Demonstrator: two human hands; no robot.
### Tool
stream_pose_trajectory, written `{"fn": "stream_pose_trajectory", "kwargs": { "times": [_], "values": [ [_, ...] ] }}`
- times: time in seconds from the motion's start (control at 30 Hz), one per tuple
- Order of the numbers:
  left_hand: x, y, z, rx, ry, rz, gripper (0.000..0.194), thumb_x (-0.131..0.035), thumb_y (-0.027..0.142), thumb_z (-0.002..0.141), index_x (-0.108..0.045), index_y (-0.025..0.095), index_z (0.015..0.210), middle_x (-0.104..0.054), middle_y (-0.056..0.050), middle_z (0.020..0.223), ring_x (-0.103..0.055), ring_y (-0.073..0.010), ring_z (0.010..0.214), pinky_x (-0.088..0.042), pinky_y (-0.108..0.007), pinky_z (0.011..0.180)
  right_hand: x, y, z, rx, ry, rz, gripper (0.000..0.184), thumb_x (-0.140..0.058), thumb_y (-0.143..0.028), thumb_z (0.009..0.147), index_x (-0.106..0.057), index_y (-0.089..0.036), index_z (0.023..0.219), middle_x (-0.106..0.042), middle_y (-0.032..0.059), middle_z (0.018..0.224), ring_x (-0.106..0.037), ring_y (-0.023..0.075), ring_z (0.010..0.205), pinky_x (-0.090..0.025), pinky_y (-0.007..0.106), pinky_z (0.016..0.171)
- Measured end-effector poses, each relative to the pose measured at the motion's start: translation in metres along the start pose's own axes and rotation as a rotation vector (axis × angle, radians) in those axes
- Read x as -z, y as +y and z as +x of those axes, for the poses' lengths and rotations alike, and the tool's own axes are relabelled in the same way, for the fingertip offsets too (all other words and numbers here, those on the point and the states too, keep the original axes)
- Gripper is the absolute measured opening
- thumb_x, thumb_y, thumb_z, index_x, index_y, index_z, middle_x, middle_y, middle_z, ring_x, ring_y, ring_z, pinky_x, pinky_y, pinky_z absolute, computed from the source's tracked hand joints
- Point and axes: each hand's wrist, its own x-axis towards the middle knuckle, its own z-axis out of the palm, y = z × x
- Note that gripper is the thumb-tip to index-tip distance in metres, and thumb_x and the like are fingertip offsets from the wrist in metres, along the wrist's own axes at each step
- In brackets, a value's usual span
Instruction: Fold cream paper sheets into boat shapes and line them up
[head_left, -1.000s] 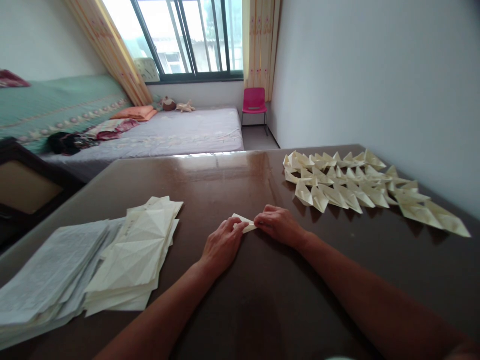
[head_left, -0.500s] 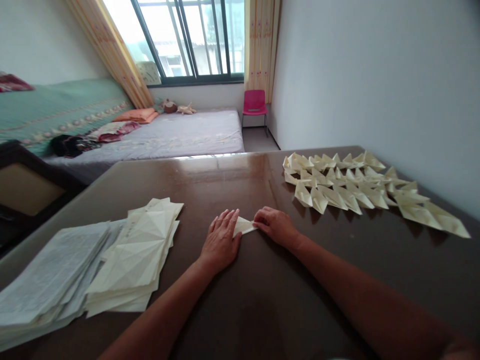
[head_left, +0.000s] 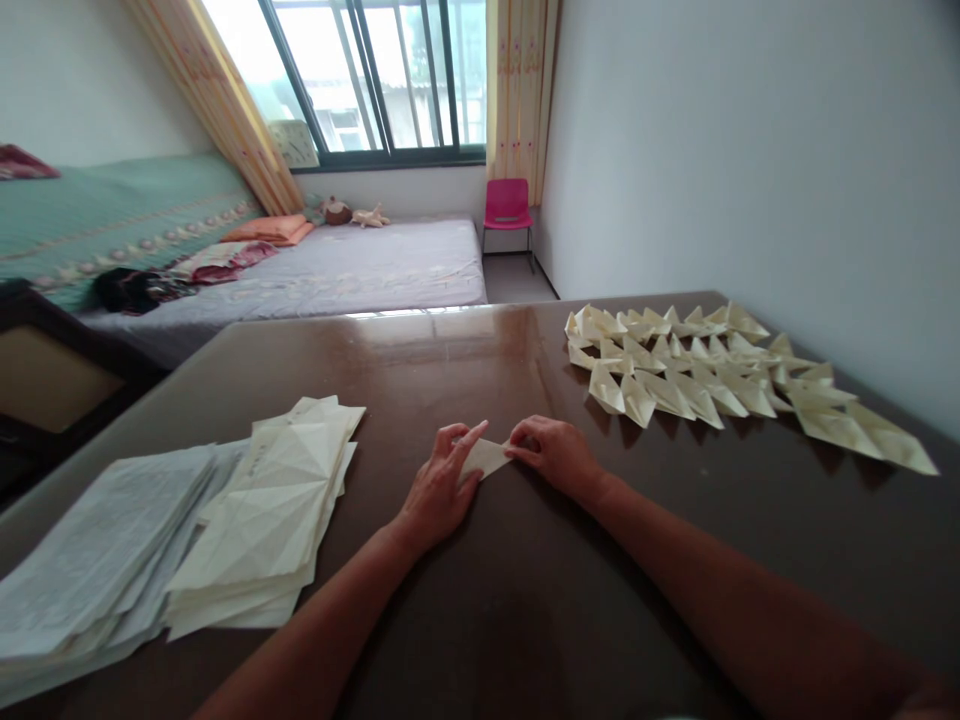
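A small folded piece of cream paper lies between my two hands at the middle of the table. My left hand has its thumb along the near edge of the paper and its index finger stretched over it, the other fingers bent; it grips the paper's left part, which is partly hidden. At the paper's right tip, the thumb and fingers of my right hand pinch the corner. To the left lies a stack of creased cream sheets. Rows of folded paper pieces with pointed tips stand at the right.
A pile of greyish printed sheets lies at the table's left, beside the creased stack. The brown glossy table reaches toward a bed. Beyond it are a pink chair and a window. A white wall runs along the right.
My left hand's fingers have gone from lying flat over the paper to bent, with the index finger raised. More of the paper shows. My right hand keeps its pinch on the tip.
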Motion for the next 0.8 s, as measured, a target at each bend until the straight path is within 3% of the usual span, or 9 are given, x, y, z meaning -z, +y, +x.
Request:
{"fn": "stream_pose_trajectory", "kwargs": {
  "times": [0.17, 0.4, 0.57, 0.8],
  "values": [
    [0.003, 0.0023, -0.0002, -0.026, -0.008, 0.004, 0.057, -0.047, 0.021, 0.088, -0.033, 0.031, 0.142, -0.038, -0.007, 0.129, -0.051, -0.0196, 0.111, -0.047, -0.036, 0.097, 0.0026, -0.0024, -0.0028, 0.055, -0.008, -0.047, 0.019, -0.059, -0.043, 0.086, -0.073, -0.03, 0.089, -0.069, -0.0005, 0.091, -0.062, 0.014, 0.081, -0.04, 0.024, 0.069],
    [0.0037, -0.0006, -0.0006, -0.007, 0.01, -0.069, 0.055, -0.049, 0.022, 0.087, -0.037, 0.03, 0.14, -0.04, -0.007, 0.129, -0.05, -0.0204, 0.116, -0.044, -0.038, 0.101, 0.0008, -0.0016, -0.0023, 0.032, -0.015, 0.039, 0.017, -0.061, -0.04, 0.085, -0.071, -0.028, 0.09, -0.069, -0.0013, 0.086, -0.059, 0.0129, 0.072, -0.041, 0.024, 0.066],
    [0.0041, -0.0035, 0.0028, -0.004, 0.049, -0.153, 0.057, -0.055, 0.018, 0.083, -0.041, 0.027, 0.138, -0.043, -0.007, 0.128, -0.044, -0.021, 0.122, -0.037, -0.038, 0.108, -0.0023, 0.0031, -0.0001, 0.022, -0.025, 0.114, 0.017, -0.062, -0.037, 0.084, -0.072, -0.028, 0.095, -0.069, 0.0001, 0.085, -0.059, 0.0134, 0.074, -0.044, 0.025, 0.071],
    [0.0062, -0.0019, 0.0037, 0.004, 0.067, -0.205, 0.053, -0.055, 0.017, 0.084, -0.046, 0.027, 0.135, -0.045, -0.006, 0.125, -0.045, -0.0195, 0.12, -0.037, -0.037, 0.107, -0.0022, 0.0042, 0.0018, 0.07, -0.089, 0.208, 0.02, -0.062, -0.037, 0.085, -0.073, -0.025, 0.097, -0.07, 0.0015, 0.091, -0.06, 0.0135, 0.078, -0.045, 0.025, 0.073]
  ]
}}
